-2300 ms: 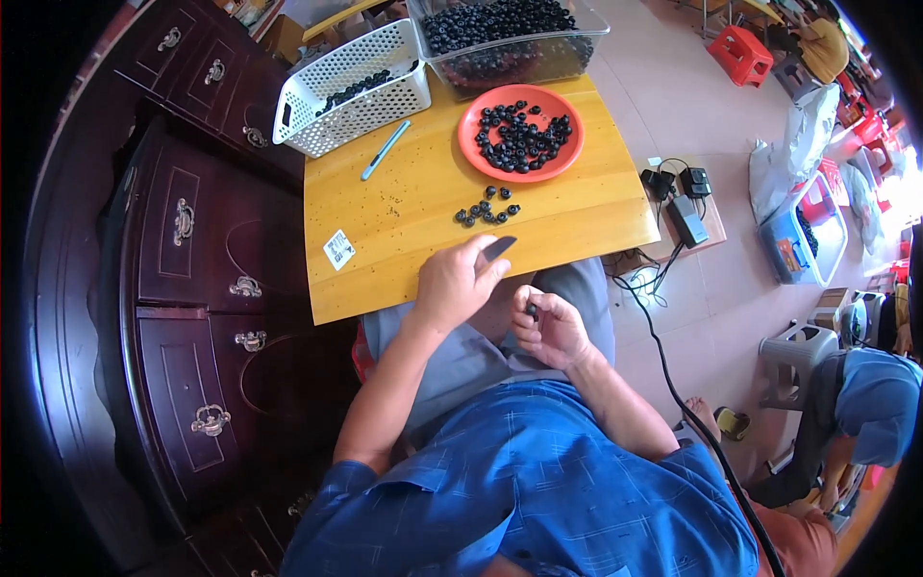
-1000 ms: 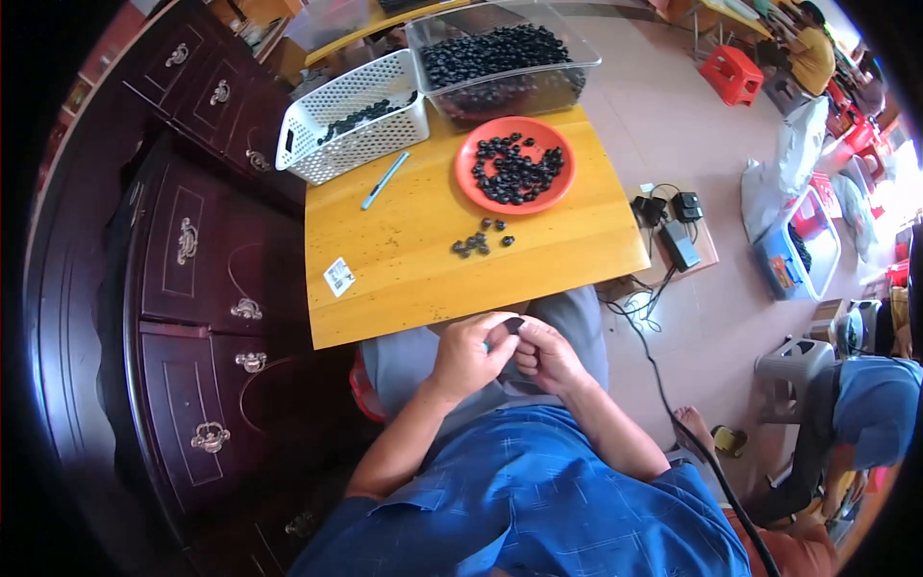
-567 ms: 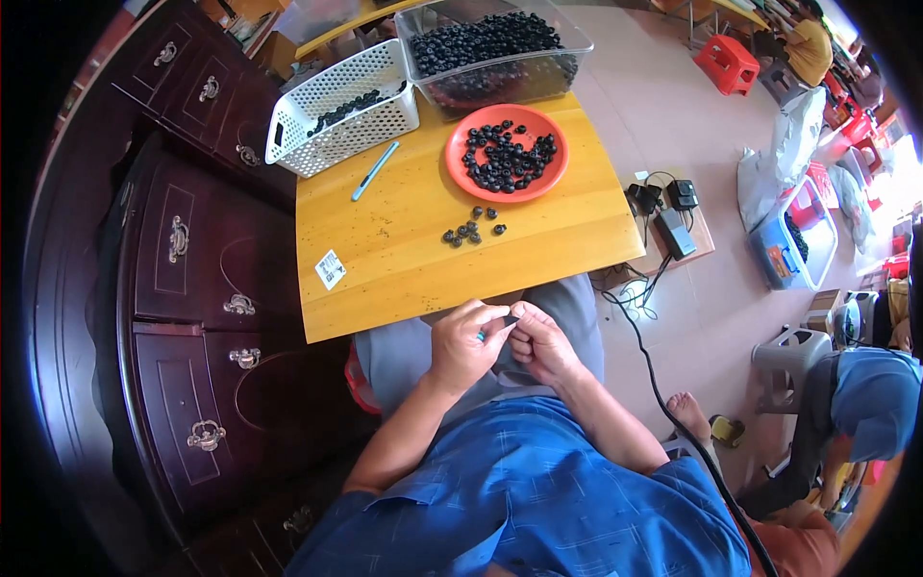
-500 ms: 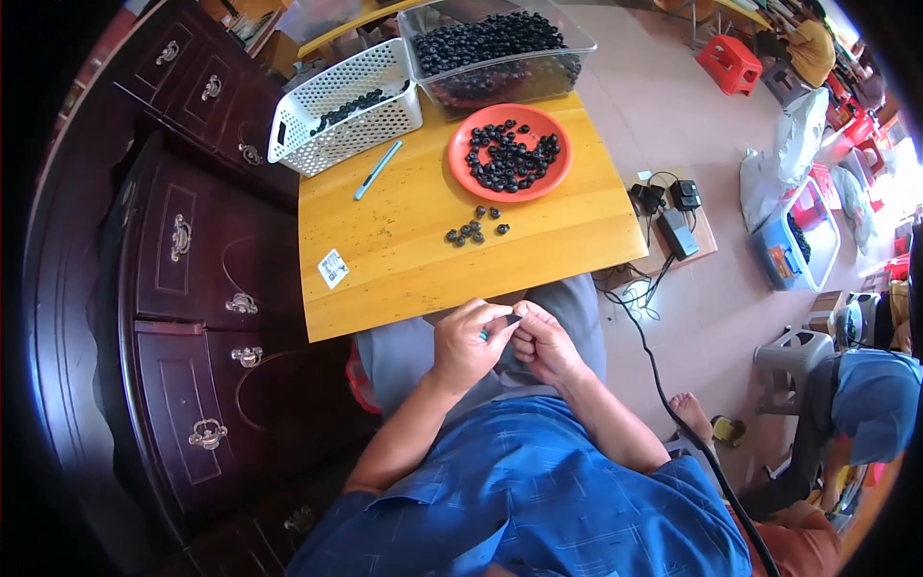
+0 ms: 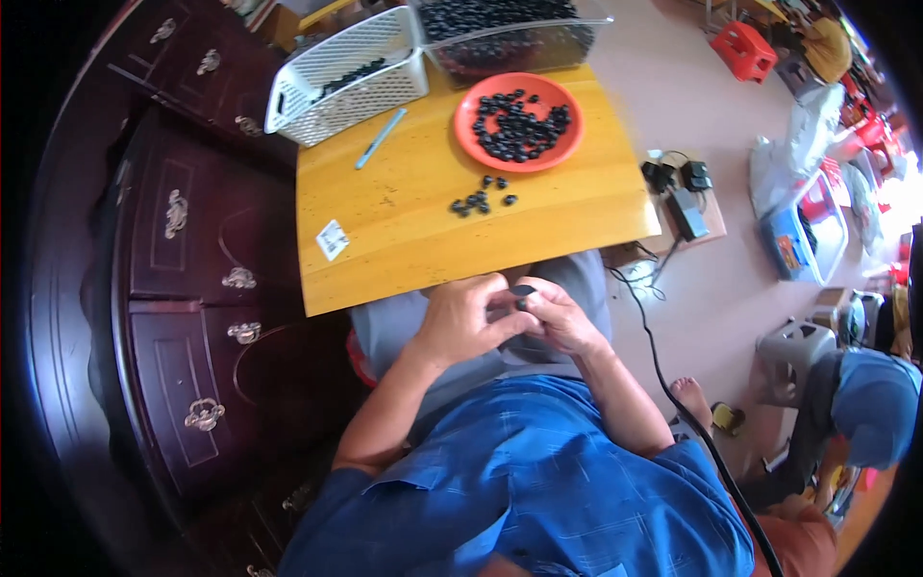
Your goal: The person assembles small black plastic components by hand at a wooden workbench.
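Note:
Above my lap, just in front of the table edge, both hands meet with fingers curled. My right hand (image 5: 565, 317) pinches a small black piece (image 5: 524, 290), with a small dark greenish spot beneath it at the thumb. My left hand (image 5: 461, 317) is closed, its thumb reaching across to the right fingers; what it grips is hidden. On the wooden table (image 5: 404, 245) several loose black bead-like pieces (image 5: 473, 203) lie closest to my hands. Behind them stands a red plate (image 5: 464, 123) holding many more.
A white perforated basket (image 5: 351, 106) and a clear bin (image 5: 514, 62) of black pieces stand at the table's back. A pen (image 5: 382, 137) and a white label (image 5: 333, 240) lie left. Dark drawers (image 5: 207, 240) flank the left; a cable (image 5: 663, 370), adapters (image 5: 686, 213) and a person (image 5: 870, 404) are right.
The table has shifted slightly upward in view. My hands have turned, and the small black piece now shows broader and rounder between them, where before it showed as a narrow, pointed shape.

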`<state>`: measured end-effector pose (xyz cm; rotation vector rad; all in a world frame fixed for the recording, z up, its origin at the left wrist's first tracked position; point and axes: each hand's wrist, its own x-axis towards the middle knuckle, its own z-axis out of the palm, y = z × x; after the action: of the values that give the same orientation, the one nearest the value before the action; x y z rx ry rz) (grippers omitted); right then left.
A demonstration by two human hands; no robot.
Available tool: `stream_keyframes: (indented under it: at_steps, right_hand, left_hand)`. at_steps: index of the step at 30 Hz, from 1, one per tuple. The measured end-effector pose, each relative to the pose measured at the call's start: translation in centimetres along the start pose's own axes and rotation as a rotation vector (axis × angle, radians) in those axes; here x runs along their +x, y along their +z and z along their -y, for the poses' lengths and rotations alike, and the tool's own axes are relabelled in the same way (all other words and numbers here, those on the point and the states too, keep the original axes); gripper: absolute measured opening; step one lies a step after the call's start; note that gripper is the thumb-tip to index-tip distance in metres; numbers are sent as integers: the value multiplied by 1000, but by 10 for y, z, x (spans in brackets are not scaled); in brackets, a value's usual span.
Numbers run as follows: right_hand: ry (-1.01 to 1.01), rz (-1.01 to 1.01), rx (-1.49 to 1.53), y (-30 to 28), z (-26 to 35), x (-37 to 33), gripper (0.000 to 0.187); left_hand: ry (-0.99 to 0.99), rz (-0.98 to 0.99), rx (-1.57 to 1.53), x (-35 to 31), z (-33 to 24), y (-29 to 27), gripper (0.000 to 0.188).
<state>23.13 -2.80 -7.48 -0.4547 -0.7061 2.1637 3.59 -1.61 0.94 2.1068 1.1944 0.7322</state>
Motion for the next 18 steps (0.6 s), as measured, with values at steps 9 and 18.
stream_keyframes:
  at_steps: [9,18]
  right_hand:
    - [3,-13,-77,4,1,5,24]
    - [11,-24,-101,3,1,2,25]
  left_hand:
    - [17,-11,95,-9,6,10,43]
    - [140,-77,58,1,5,0,46]
